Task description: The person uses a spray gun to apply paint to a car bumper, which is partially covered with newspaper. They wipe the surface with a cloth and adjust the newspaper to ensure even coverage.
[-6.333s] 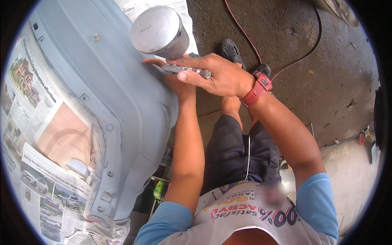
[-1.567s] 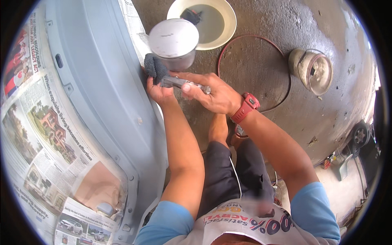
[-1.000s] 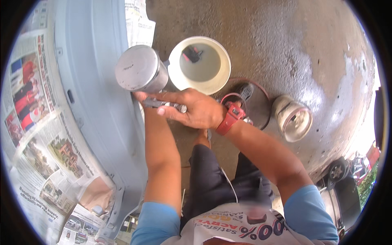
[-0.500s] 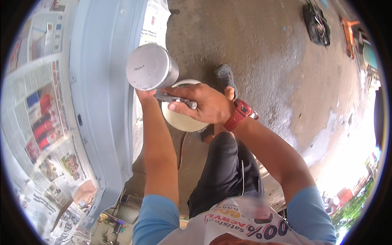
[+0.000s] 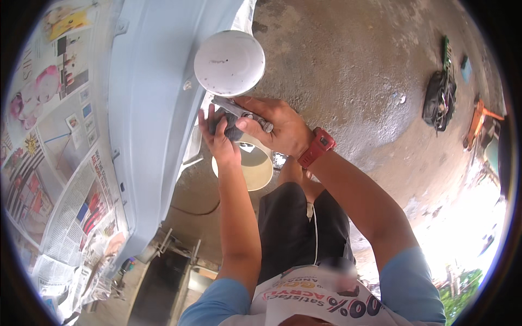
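Note:
In my right hand (image 5: 285, 127), which wears a red wristwatch (image 5: 318, 148), is a metal spray gun (image 5: 234, 107) with a round, pale-lidded paint cup (image 5: 229, 62) on top. My fingers wrap its body and handle. My left hand (image 5: 222, 144) is just below the gun, fingers curled round a dark grey, cloth-like lump (image 5: 231, 125) close under the gun; its exact kind is unclear. To the left of both hands runs a long light-blue painted panel (image 5: 149, 108), shaped like a vehicle body part.
Beneath my hands a cream bucket (image 5: 260, 175) stands on the wet concrete floor (image 5: 326, 65). Newspaper sheets (image 5: 65, 136) cover the area left of the panel. A black bag (image 5: 439, 100) and an orange stand (image 5: 474, 127) lie far right. A thin hose (image 5: 198, 212) crosses the floor.
The spray gun and cup have shifted right and up in view. My left hand, mostly hidden behind the cup before, now shows below the gun with the dark lump. More of the bucket's inside shows.

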Tool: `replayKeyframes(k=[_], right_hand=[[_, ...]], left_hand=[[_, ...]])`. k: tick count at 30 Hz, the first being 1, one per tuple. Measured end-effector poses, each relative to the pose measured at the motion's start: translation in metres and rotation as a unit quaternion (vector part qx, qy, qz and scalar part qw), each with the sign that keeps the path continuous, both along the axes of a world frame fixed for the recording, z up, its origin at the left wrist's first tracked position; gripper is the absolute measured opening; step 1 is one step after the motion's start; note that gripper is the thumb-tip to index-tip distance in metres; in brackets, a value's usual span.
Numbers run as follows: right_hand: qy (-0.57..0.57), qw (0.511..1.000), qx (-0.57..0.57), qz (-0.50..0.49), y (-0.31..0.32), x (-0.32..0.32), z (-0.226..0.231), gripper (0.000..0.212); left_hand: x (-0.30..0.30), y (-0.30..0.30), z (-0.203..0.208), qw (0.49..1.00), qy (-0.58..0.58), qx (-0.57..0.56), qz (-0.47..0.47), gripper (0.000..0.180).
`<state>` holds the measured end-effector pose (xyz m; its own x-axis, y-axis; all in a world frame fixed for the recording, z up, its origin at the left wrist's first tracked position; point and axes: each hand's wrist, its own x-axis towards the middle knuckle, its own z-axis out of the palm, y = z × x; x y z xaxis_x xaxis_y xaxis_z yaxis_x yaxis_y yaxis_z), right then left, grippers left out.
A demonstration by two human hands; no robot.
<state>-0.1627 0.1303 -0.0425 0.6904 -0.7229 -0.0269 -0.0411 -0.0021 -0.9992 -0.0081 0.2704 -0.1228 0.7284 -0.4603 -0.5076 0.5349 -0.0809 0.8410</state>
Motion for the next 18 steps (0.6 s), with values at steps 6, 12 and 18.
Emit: replayKeyframes(k=[6,12,18], right_hand=[[0.01,0.983,-0.019,0.182,0.011,0.009,0.01,0.058],[0.01,0.959,-0.099,0.264,-0.025,-0.003,0.007,0.056],[0.012,0.956,-0.144,0.255,-0.093,-0.017,-0.007,0.057]], left_hand=[[0.002,0.068,0.003,0.945,-0.278,0.167,0.051,0.077],[-0.002,0.023,-0.001,0.928,-0.346,0.121,-0.06,0.047],[-0.032,-0.049,-0.008,0.898,-0.351,0.204,-0.167,0.041]])
